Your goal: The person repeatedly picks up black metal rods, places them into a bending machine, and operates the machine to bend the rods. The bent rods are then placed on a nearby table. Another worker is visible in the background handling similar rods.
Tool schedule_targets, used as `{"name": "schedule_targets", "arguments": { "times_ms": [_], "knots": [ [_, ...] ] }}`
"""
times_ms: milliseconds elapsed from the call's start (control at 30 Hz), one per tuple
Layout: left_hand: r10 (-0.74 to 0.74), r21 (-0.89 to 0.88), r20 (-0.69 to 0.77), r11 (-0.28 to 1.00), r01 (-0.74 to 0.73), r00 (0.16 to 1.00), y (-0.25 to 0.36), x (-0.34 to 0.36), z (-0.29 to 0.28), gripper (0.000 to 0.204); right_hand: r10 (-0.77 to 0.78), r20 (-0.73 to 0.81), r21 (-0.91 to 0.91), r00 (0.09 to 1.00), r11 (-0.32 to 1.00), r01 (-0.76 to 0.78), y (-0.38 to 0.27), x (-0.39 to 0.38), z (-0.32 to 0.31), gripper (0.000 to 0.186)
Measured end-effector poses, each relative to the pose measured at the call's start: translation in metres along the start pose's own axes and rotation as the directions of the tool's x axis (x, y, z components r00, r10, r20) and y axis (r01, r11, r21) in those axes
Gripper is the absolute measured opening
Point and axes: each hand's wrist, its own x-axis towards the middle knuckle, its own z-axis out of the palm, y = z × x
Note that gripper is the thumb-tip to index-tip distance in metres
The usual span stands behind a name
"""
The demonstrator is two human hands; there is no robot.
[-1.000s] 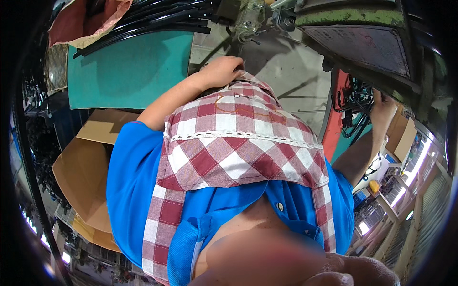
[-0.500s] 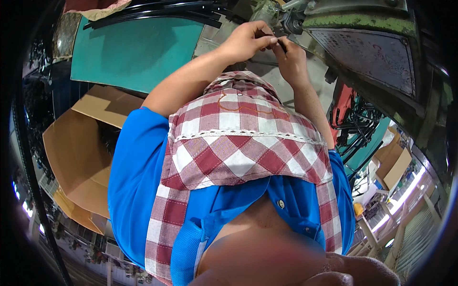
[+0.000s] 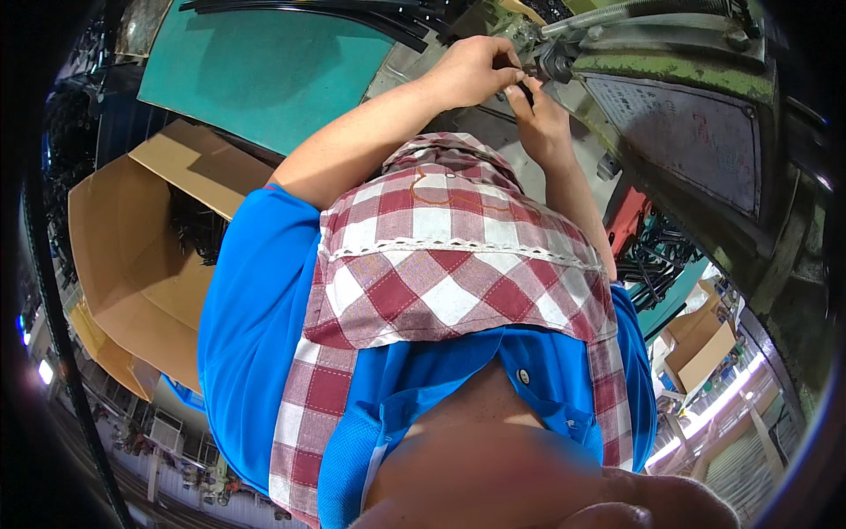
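Note:
My left hand (image 3: 478,72) is out in front of me at the upper middle, its thumb and fingertips pinched together. Close against it is my right hand (image 3: 544,123), whose thumb and forefinger are also closed. The fingertips of both hands meet around something small and dark, mostly hidden by the fingers, so I cannot make out its kind. Just beyond the fingertips is a dark metal machine fitting (image 3: 555,63) on the green machine (image 3: 652,66).
On the left lies a green-topped table (image 3: 264,88) with long black strips (image 3: 352,19) on it. Below it stands an open cardboard box (image 3: 123,256) with dark parts inside. The machine's grey plate (image 3: 687,132) is at right, with black bent parts (image 3: 656,260) beneath.
The view has shifted slightly, so the table and box sit higher and further left or right. Both hands stay together, fingertips meeting, now appearing closer to the machine fitting.

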Motion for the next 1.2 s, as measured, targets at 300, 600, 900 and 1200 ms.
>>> {"name": "schedule_targets", "arguments": {
  "times_ms": [300,600,900,1200],
  "knots": [
    [-0.093,0.066,0.084,0.994,0.087,0.992,0.016,0.010,-0.001,0.018,0.234,0.072,0.105,0.970,0.965,-0.241,0.012,-0.004,-0.001,0.043],
    [0.012,0.296,0.127,0.954,-0.049,0.992,-0.023,0.003,0.009,0.024,0.146,-0.135,0.077,0.980,0.988,-0.137,0.052,-0.010,0.038,0.039],
    [0.271,0.994,-0.088,0.092,0.065,0.959,-0.110,0.006,-0.103,0.028,0.384,-0.015,0.117,0.923,0.918,-0.379,0.051,-0.012,0.027,0.046],
    [0.290,0.970,-0.058,0.242,-0.015,0.955,-0.123,-0.005,-0.117,0.034,0.269,-0.166,0.105,0.949,0.962,-0.254,0.056,-0.025,0.026,0.031]
  ]
}}
